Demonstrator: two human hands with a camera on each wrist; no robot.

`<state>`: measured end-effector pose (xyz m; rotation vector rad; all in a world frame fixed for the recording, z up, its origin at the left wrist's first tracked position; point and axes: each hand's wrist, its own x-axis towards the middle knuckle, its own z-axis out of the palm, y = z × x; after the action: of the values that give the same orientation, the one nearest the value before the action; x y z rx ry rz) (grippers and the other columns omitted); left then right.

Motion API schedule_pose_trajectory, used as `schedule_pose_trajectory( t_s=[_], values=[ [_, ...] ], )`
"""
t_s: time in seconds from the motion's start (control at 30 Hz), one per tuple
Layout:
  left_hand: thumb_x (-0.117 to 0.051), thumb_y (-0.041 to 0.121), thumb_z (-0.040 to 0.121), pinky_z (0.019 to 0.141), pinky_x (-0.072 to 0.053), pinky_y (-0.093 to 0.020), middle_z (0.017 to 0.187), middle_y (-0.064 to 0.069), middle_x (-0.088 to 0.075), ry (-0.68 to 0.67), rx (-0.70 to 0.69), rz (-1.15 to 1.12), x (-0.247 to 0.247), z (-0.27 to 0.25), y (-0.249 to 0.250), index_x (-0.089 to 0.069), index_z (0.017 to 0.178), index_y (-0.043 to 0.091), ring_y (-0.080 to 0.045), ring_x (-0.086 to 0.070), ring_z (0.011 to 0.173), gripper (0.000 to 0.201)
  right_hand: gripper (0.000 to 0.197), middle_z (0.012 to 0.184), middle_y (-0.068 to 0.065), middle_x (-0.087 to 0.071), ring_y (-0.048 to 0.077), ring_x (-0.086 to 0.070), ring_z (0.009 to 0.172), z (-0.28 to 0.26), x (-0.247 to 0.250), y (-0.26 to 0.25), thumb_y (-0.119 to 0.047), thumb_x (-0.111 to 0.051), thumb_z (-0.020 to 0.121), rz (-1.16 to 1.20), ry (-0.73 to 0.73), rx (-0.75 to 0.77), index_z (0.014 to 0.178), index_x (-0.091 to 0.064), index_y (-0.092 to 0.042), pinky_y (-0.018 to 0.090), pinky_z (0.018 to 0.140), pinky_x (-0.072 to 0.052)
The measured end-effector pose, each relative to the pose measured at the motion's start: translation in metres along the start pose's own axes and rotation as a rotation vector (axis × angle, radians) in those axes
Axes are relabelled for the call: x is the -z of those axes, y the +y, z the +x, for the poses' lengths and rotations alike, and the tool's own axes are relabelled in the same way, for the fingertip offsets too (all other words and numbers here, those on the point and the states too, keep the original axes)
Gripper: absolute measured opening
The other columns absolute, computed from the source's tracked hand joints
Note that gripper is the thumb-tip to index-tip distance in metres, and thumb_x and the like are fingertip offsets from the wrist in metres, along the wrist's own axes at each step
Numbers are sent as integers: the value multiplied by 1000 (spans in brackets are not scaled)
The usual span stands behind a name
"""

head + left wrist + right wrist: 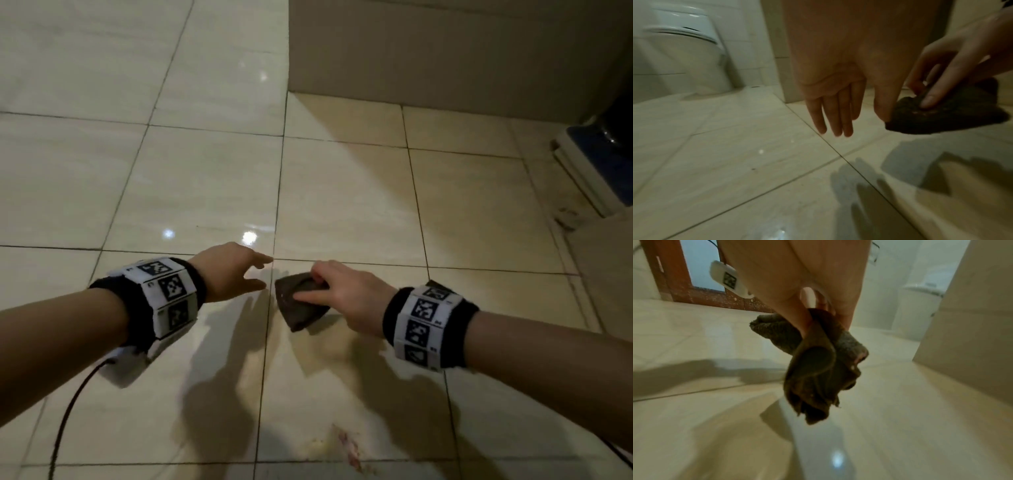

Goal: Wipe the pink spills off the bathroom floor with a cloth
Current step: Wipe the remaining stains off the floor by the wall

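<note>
My right hand [329, 287] grips a dark brown folded cloth [296, 305] and holds it above the beige floor tiles [342, 205]. In the right wrist view the cloth [818, 374] hangs bunched below my fingers [807, 296]. My left hand [236, 270] hovers just left of the cloth with straight fingers [836, 113]; its thumb [884, 100] sits right beside the cloth [953, 116], contact unclear. A pink smear [349, 445] lies on the floor close to me, below both hands.
A toilet [680, 65] stands at the left by a tiled wall. A beige wall corner [428, 48] rises ahead. A white and blue object [589, 164] sits at the right edge. A brown door frame [680, 280] shows in the right wrist view.
</note>
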<state>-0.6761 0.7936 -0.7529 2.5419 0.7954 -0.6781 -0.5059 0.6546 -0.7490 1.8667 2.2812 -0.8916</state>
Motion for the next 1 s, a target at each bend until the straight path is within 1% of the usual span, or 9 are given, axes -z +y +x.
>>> schedule_pose_trajectory(
  t_s=[0.07, 0.13, 0.23, 0.37, 0.5, 0.6, 0.67, 0.83, 1.0],
  values=[
    [-46, 40, 96, 101, -39, -26, 127, 2, -61, 70, 113, -221, 18, -8, -20, -51, 134, 22, -15, -55, 117, 43, 64, 132, 7, -33, 24, -37, 115, 23, 37, -6, 4, -52, 87, -116, 88, 41, 142, -37, -24, 37, 86, -44],
    [-41, 36, 99, 97, -44, -28, 114, -2, -67, 149, 189, -578, 36, -19, -38, -62, 120, 16, -15, -60, 109, 36, 73, 129, 11, -38, 26, -40, 112, 43, 69, -20, 11, -55, 79, -169, 216, 111, 141, -41, -24, 39, 75, -49],
    [-37, 31, 101, 91, -49, -32, 101, -6, -69, 264, 248, -1146, 62, -46, -58, -64, 101, 16, -17, -64, 97, 31, 78, 122, 14, -44, 29, -44, 105, 72, 104, -47, 17, -56, 72, -190, 260, 155, 138, -47, -22, 40, 65, -50],
    [-47, 28, 97, 85, -55, -30, 104, -9, -70, 402, 300, -1512, 78, -86, -80, -64, 111, 11, -20, -67, 96, 28, 79, 117, 14, -45, 28, -45, 100, 102, 135, -91, 18, -57, 70, -167, 222, 236, 136, -49, -24, 41, 61, -50],
    [-55, 7, 91, 71, -58, -23, 99, -16, -68, 594, 462, -1738, 86, -138, -93, -65, 98, 7, -25, -66, 89, 12, 72, 122, 4, -37, 18, -39, 101, 127, 159, -141, 8, -55, 82, -123, 118, 315, 140, -41, -33, 32, 72, -45],
    [-53, 0, 91, 65, -58, -20, 93, -17, -66, 736, 594, -1816, 93, -186, -106, -64, 99, 0, -22, -65, 81, 13, 61, 119, 3, -38, 18, -40, 96, 148, 170, -183, 6, -53, 86, 0, 34, 388, 135, -46, -31, 30, 77, -39],
    [-53, -1, 91, 64, -57, -19, 90, -16, -66, 794, 670, -1860, 97, -222, -116, -63, 102, -2, -20, -64, 79, 16, 62, 113, -1, -38, 20, -44, 96, 158, 176, -218, 7, -58, 84, 69, 30, 477, 128, -45, -35, 31, 75, -45],
    [-53, -1, 90, 61, -56, -18, 84, -14, -65, 861, 878, -1957, 106, -327, -134, -65, 95, 2, -18, -63, 73, 13, 76, 105, 10, -49, 23, -54, 82, 163, 193, -322, 11, -73, 65, -20, -24, 682, 126, -48, -26, 29, 62, -55],
    [-53, 5, 91, 60, -52, -19, 78, -5, -64, 955, 1132, -1968, 113, -398, -134, -63, 88, 9, -13, -61, 70, 11, 72, 125, 17, -45, 31, -59, 96, 165, 201, -402, 11, -73, 64, -27, -190, 783, 126, -54, -22, 31, 76, -57]
  ],
)
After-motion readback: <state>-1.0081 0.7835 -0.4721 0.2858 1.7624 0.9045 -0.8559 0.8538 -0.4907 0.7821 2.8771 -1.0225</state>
